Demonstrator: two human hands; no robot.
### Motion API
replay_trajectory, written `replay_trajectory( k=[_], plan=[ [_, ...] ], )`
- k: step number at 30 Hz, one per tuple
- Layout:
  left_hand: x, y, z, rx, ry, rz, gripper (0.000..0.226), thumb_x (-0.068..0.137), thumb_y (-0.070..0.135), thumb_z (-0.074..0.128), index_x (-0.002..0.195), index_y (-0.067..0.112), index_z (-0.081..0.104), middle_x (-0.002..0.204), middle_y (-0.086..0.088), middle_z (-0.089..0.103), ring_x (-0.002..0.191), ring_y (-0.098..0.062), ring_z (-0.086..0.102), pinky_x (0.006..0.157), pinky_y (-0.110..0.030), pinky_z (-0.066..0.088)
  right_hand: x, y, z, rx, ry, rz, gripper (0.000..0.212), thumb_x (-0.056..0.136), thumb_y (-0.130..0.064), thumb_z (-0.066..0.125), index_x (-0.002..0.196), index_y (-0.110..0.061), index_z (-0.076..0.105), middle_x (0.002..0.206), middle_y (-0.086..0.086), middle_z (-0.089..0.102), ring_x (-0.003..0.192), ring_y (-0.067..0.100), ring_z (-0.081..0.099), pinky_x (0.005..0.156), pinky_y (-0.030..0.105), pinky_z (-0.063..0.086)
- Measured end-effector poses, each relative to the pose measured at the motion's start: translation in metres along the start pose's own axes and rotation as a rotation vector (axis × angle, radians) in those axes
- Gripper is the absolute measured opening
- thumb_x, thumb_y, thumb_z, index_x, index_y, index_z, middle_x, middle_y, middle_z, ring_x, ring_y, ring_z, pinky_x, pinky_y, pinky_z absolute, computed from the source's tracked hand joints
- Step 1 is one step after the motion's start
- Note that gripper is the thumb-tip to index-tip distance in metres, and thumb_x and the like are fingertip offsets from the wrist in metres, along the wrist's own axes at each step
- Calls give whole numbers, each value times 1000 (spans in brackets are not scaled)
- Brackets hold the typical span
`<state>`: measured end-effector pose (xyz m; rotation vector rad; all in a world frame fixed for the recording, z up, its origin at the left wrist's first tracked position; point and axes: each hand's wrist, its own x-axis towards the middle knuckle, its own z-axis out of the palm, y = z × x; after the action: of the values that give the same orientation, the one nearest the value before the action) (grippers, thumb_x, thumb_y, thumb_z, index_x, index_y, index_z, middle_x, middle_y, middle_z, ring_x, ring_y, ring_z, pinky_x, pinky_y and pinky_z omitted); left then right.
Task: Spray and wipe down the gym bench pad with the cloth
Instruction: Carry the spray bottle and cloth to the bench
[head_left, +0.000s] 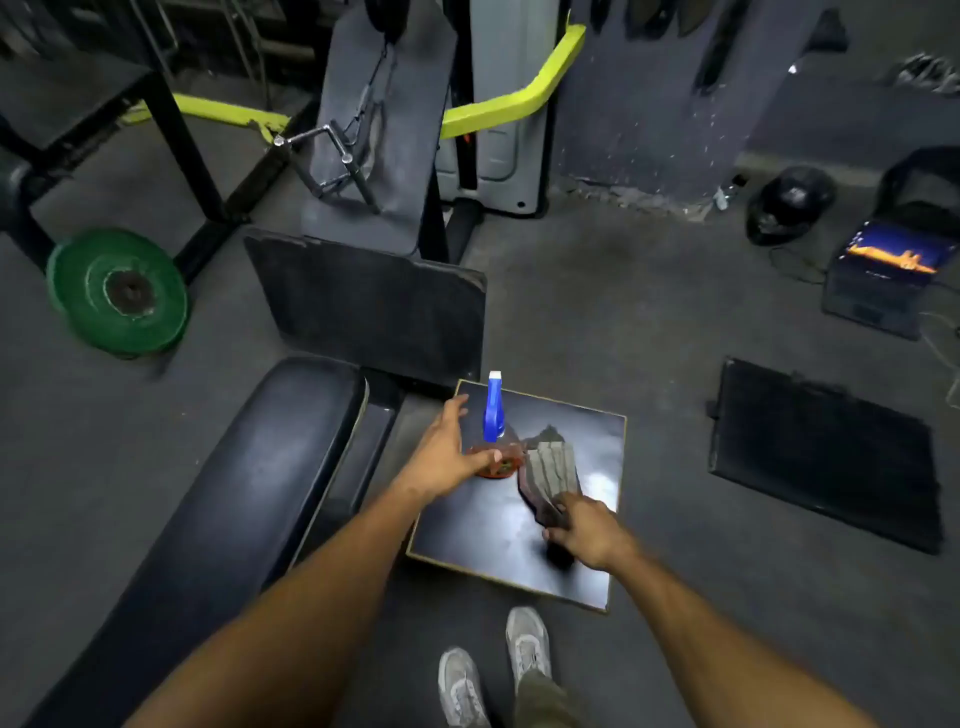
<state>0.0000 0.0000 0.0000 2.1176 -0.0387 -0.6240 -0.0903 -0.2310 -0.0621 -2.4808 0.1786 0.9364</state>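
A spray bottle (493, 410) with a blue trigger head and a reddish base stands on a small black square stool top (597, 457). My left hand (447, 452) is spread open right beside the bottle's base, thumb near it, holding nothing. A grey and dark red cloth (550, 467) lies on the same surface, to the right of the bottle. My right hand (584, 530) pinches the cloth's near end. The long black bench pad (249, 493) runs along the left, beside the stool.
A green weight plate (119, 291) leans at the left. A dark upright pad (374, 306) and a cable machine stand behind. A black mat (826, 452), an open laptop (888, 270) and a helmet (789, 202) lie on the floor at the right. My shoes (493, 670) are below.
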Motion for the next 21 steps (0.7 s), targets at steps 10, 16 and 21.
replay_trajectory(
  k=[10,16,21],
  plan=[
    [42,-14,34,-46,45,65,58,88,23,80,141,28,58,124,4,67,113,-11,63,100,-22,48,72,13,19,-264,32,-28,27,96,-41,59,118,-27,67,124,8,68,110,35,67,88,40,53],
    [37,-20,30,-53,77,14,34,86,26,81,117,23,67,109,-7,74,101,-22,70,93,-29,55,84,4,14,-251,38,-35,26,96,-35,59,114,-23,72,123,8,68,112,36,65,90,36,49],
    [12,-22,9,-72,104,-59,41,89,25,80,127,17,67,110,7,69,95,6,64,81,1,42,78,-21,-22,-58,-11,-59,11,90,-30,67,80,-24,65,97,9,76,90,33,70,68,29,43]
  ],
)
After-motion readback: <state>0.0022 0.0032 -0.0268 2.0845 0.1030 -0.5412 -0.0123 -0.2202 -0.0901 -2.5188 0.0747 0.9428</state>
